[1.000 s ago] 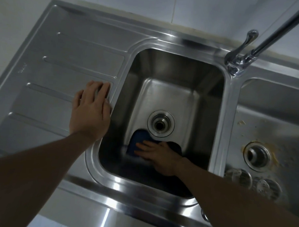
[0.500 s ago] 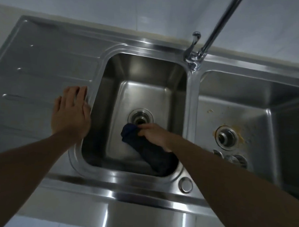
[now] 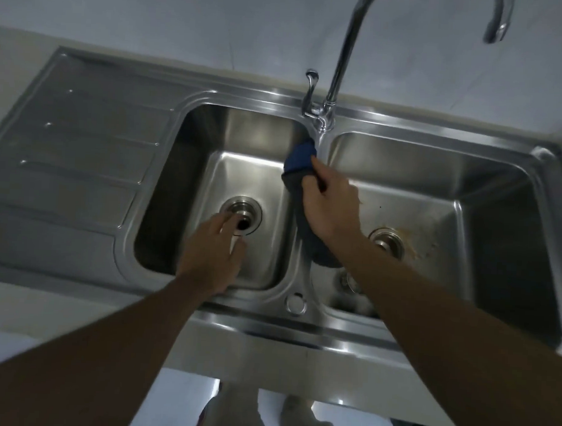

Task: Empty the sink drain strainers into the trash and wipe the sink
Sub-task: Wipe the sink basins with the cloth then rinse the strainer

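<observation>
A steel double sink (image 3: 261, 115) fills the view. My right hand (image 3: 333, 204) grips a dark blue cloth (image 3: 299, 159) over the divider between the basins, just below the tap; the cloth hangs down under my wrist. My left hand (image 3: 212, 253) hovers over the left basin near its open drain (image 3: 241, 215), fingers relaxed and blurred, holding nothing. The right basin's drain (image 3: 387, 241) has brownish stains around it. A strainer (image 3: 347, 280) lies on the right basin floor, mostly hidden by my right forearm.
A gooseneck tap (image 3: 339, 64) with a lever handle (image 3: 311, 88) rises behind the divider; its spout end (image 3: 495, 30) hangs at top right. A ribbed draining board (image 3: 79, 159) lies left. A round plug (image 3: 295, 303) sits on the front rim. My feet show below.
My right hand lifted the cloth from the left basin floor up to the divider by the tap. My left hand left the draining board and moved over the left basin.
</observation>
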### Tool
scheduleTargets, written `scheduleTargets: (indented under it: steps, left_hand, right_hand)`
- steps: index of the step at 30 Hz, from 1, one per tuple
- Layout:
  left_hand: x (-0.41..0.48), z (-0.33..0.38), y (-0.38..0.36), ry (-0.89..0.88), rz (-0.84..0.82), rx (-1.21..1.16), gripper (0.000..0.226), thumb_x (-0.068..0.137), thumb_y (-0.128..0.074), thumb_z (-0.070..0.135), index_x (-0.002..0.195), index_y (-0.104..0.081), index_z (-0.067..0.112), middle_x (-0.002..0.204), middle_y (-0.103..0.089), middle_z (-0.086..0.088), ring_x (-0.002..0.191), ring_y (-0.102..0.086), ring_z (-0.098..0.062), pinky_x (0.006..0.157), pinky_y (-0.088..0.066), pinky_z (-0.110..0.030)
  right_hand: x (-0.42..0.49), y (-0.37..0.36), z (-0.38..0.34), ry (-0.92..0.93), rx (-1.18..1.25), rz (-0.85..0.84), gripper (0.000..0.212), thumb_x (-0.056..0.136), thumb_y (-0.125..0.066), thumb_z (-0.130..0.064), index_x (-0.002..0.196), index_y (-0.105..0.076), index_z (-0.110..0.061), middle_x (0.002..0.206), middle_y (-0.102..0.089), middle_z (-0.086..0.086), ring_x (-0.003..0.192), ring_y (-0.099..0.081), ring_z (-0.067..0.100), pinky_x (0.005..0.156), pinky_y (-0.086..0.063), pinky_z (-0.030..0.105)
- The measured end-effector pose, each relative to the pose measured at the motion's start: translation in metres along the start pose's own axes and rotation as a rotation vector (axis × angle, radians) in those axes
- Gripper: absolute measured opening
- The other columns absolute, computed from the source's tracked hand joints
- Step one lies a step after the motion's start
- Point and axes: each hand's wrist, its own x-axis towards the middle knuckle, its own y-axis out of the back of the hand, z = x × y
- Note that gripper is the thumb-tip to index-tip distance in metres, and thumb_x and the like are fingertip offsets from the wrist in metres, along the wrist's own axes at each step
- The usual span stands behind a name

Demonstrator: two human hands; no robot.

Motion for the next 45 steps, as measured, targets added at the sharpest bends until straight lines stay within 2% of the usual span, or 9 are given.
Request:
scheduleTargets:
  steps: [3, 5, 8, 10, 17, 22, 28, 35, 45]
  left_hand:
    - [-0.028, 0.02, -0.021, 0.028, -0.008, 0.011, 0.049, 0.101, -0.05, 0.03, 0.146, -0.048, 0.009, 0.148, -0.049, -0.013, 0.132, -0.048, -0.033, 0.112, -0.038, -0.042]
    - [-0.04, 0.026, -0.033, 0.078, -0.016, 0.021, 0.049, 0.104, -0.043, 0.034, 0.147, -0.046, 0.012, 0.15, -0.047, -0.011, 0.136, -0.044, -0.029, 0.114, -0.034, -0.041]
    - [-0.043, 0.025, -0.038, 0.151, 0.04, 0.0, 0.049, 0.104, -0.038, 0.039, 0.146, -0.046, 0.015, 0.146, -0.05, -0.007, 0.133, -0.047, -0.025, 0.111, -0.04, -0.043]
    - [-0.042, 0.027, -0.037, 0.201, 0.075, -0.045, 0.049, 0.102, -0.04, 0.04, 0.144, -0.047, 0.016, 0.144, -0.051, -0.005, 0.129, -0.049, -0.025, 0.107, -0.044, -0.046]
    - [-0.042, 0.032, -0.035, 0.142, 0.117, -0.02, 0.045, 0.099, -0.052, 0.025, 0.143, -0.051, 0.013, 0.143, -0.054, -0.006, 0.128, -0.049, -0.029, 0.108, -0.043, -0.045]
    - [-0.042, 0.031, -0.035, 0.081, 0.126, -0.021, 0.049, 0.098, -0.056, 0.02, 0.146, -0.048, 0.011, 0.149, -0.049, -0.008, 0.14, -0.042, -0.024, 0.119, -0.033, -0.044]
    - [-0.04, 0.032, -0.034, 0.071, 0.129, -0.022, 0.054, 0.1, -0.048, 0.03, 0.152, -0.041, 0.015, 0.157, -0.041, -0.005, 0.148, -0.03, -0.017, 0.122, -0.021, -0.037]
    - [-0.039, 0.031, -0.034, 0.054, 0.121, -0.019, 0.054, 0.1, -0.051, 0.029, 0.151, -0.042, 0.014, 0.156, -0.043, -0.006, 0.148, -0.033, -0.018, 0.122, -0.023, -0.039]
    - [-0.036, 0.027, -0.035, 0.028, 0.108, -0.018, 0.052, 0.102, -0.046, 0.018, 0.154, -0.038, 0.016, 0.158, -0.039, -0.004, 0.149, -0.029, -0.016, 0.123, -0.023, -0.043]
  right_hand:
    - [-0.051, -0.004, 0.035, 0.122, -0.236, -0.186, 0.045, 0.098, -0.052, -0.03, 0.142, -0.054, -0.023, 0.123, -0.068, 0.006, 0.109, -0.061, 0.021, 0.088, -0.051, 0.028]
    - [-0.077, -0.014, 0.053, 0.176, -0.447, -0.264, 0.051, 0.099, -0.046, -0.042, 0.148, -0.046, -0.027, 0.155, -0.041, 0.0, 0.139, -0.035, 0.026, 0.105, -0.043, 0.046]
    - [-0.081, -0.03, 0.066, 0.148, -0.562, -0.303, 0.058, 0.099, -0.031, -0.053, 0.154, -0.028, -0.035, 0.166, -0.009, -0.006, 0.151, -0.007, 0.027, 0.114, -0.02, 0.058]
    - [-0.065, -0.038, 0.071, 0.118, -0.537, -0.295, 0.061, 0.099, -0.03, -0.053, 0.157, -0.02, -0.035, 0.167, -0.001, -0.004, 0.152, 0.003, 0.027, 0.117, -0.012, 0.061]
    - [0.056, -0.046, 0.06, -0.041, -0.372, -0.203, 0.07, 0.102, -0.037, -0.048, 0.16, -0.005, -0.024, 0.167, 0.006, 0.003, 0.15, -0.008, 0.034, 0.112, -0.036, 0.054]
    - [0.051, -0.051, 0.067, -0.038, -0.425, -0.196, 0.081, 0.097, -0.042, -0.056, 0.159, 0.0, -0.025, 0.166, 0.01, 0.003, 0.147, -0.023, 0.035, 0.101, -0.045, 0.051]
    - [0.11, -0.047, 0.051, -0.06, -0.508, -0.227, 0.083, 0.099, -0.044, -0.048, 0.159, 0.003, -0.015, 0.166, 0.013, 0.009, 0.145, -0.021, 0.042, 0.107, -0.038, 0.05]
    - [0.085, -0.053, 0.06, 0.055, -0.605, -0.205, 0.08, 0.097, -0.044, -0.045, 0.159, -0.005, -0.014, 0.166, 0.003, 0.011, 0.133, -0.038, 0.043, 0.093, -0.047, 0.047]
    - [0.079, -0.049, 0.06, 0.037, -0.503, -0.225, 0.077, 0.099, -0.043, -0.047, 0.16, -0.004, -0.018, 0.167, 0.006, 0.006, 0.135, -0.04, 0.04, 0.1, -0.047, 0.047]
